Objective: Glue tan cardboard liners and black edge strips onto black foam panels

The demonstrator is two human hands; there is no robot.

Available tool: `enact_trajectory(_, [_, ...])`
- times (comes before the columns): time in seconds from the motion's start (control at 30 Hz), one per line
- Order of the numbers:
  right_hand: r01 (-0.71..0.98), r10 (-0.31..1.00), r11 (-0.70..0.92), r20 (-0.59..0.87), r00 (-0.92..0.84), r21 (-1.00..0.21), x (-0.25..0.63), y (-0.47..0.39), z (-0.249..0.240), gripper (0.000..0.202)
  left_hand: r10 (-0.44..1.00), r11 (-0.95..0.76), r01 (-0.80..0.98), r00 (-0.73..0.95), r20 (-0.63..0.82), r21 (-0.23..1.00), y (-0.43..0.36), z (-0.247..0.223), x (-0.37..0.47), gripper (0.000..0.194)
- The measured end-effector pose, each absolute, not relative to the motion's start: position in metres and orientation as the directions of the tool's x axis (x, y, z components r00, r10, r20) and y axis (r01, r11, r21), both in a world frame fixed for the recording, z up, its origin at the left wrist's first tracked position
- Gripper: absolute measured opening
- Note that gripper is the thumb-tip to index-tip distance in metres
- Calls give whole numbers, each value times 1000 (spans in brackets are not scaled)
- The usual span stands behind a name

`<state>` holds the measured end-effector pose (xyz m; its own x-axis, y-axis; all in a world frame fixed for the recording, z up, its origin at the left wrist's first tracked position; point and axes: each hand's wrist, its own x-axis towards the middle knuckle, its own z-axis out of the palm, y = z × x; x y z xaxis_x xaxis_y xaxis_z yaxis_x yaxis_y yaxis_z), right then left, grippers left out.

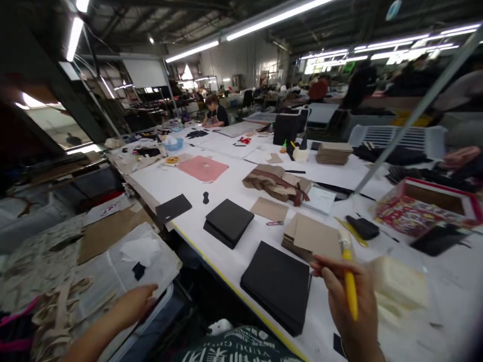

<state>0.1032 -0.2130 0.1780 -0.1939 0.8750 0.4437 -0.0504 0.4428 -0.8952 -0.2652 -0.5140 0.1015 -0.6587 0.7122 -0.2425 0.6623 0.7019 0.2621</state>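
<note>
My right hand [352, 296] is closed around the yellow handle of a paintbrush [350, 286], its pale bristles pointing up and away from me. Just left of that hand lies a stack of black square pieces [277, 281]. Beyond the fingers is a stack of tan boards [311, 236]. A blurred cream-coloured block or tub [402, 281] stands to the right of the brush. My left hand [139, 304] is low on the left, beside the rim of a plastic-lined bin [166, 296]. Its fingers are partly hidden, so their grip does not show.
A second black stack [228, 221], a flat black piece [173, 207] and a pink sheet [204, 168] lie along the white table [158, 183]. Tan bundles [275, 182] and a red patterned box [418, 208] sit farther back. A slanted metal pole [407, 125] rises at right. Another person [217, 113] works at the far end.
</note>
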Motion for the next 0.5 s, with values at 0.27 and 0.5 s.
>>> enact_trajectory(0.27, [216, 926, 340, 287, -245, -915, 87, -214, 70, 24, 938, 342, 858, -335, -87, 382, -338, 78, -270, 43])
enact_trajectory(0.5, [695, 937, 286, 343, -59, -660, 107, -229, -28, 32, 958, 175, 787, 2, -286, 592, -284, 3, -234, 47])
